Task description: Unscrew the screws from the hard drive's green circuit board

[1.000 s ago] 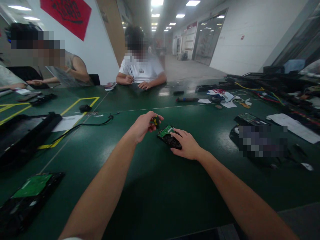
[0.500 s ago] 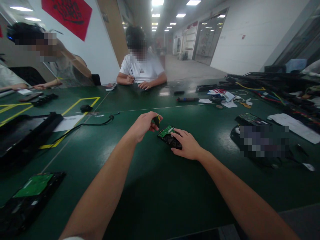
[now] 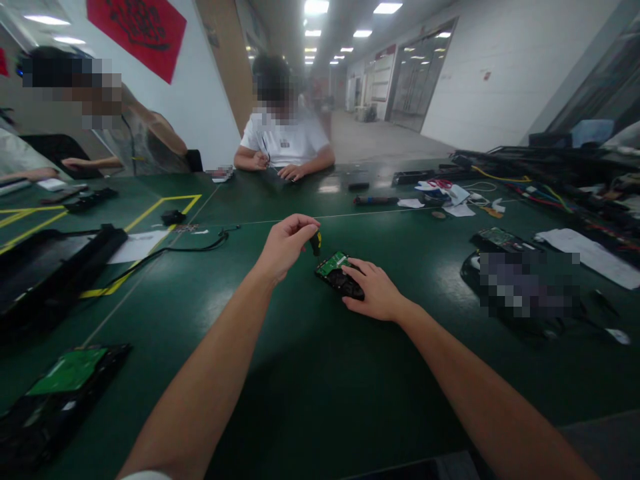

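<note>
A short black-and-yellow screwdriver (image 3: pixel 316 242) is pinched in the fingers of my left hand (image 3: pixel 289 245), handle up and tip pointing down. Its tip is near the upper left edge of a small hard drive (image 3: pixel 341 275); whether it touches I cannot tell. The drive lies on the green table, with a green circuit board on its far half and a black casing on the near half. My right hand (image 3: pixel 374 291) is shut around the drive's right side, fingers over the top edge and thumb along the near edge, and covers part of it.
A larger drive with a green board (image 3: pixel 67 371) lies at the lower left. Behind it are a black housing (image 3: pixel 55 267) and a black cable (image 3: pixel 190 248). At right are another circuit board (image 3: pixel 500 238), white paper (image 3: pixel 590 253) and piled wires. People sit across the table.
My left hand has risen slightly and its fingers have turned around the screwdriver, which stands more upright. My right hand and the drive have stayed in place.
</note>
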The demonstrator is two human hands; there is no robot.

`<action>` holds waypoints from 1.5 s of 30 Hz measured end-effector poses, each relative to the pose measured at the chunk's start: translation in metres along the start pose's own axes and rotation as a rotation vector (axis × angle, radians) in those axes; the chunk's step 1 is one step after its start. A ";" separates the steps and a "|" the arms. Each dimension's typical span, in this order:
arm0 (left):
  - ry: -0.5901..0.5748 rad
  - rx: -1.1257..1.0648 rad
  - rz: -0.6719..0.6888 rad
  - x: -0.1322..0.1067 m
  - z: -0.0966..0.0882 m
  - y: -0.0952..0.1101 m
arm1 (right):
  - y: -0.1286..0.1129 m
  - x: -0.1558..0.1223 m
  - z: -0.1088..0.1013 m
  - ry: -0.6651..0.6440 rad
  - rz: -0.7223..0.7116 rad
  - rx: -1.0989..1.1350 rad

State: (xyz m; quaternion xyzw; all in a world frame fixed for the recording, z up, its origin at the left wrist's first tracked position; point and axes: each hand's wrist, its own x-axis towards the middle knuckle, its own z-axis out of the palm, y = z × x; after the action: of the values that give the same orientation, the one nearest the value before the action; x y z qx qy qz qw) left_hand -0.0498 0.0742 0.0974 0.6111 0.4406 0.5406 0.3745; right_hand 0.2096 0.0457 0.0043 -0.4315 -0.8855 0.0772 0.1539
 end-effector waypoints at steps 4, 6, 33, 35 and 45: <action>-0.026 -0.040 0.091 0.001 0.005 -0.008 | -0.001 0.000 0.000 0.006 -0.003 -0.009; -0.053 -0.046 0.127 0.001 0.006 -0.010 | -0.001 0.000 0.000 0.005 -0.001 -0.007; 0.228 0.409 0.398 -0.009 0.021 -0.017 | 0.000 0.000 0.000 0.002 -0.003 -0.009; 0.244 0.394 0.364 -0.009 0.021 -0.020 | 0.000 0.000 0.000 0.005 -0.005 -0.006; 0.215 0.476 0.391 -0.011 0.018 -0.013 | 0.001 0.000 0.001 -0.002 -0.006 -0.003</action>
State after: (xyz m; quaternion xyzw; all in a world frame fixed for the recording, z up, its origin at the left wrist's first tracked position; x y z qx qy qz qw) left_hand -0.0338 0.0685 0.0792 0.6939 0.4659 0.5455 0.0616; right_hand 0.2097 0.0466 0.0037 -0.4290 -0.8871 0.0759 0.1528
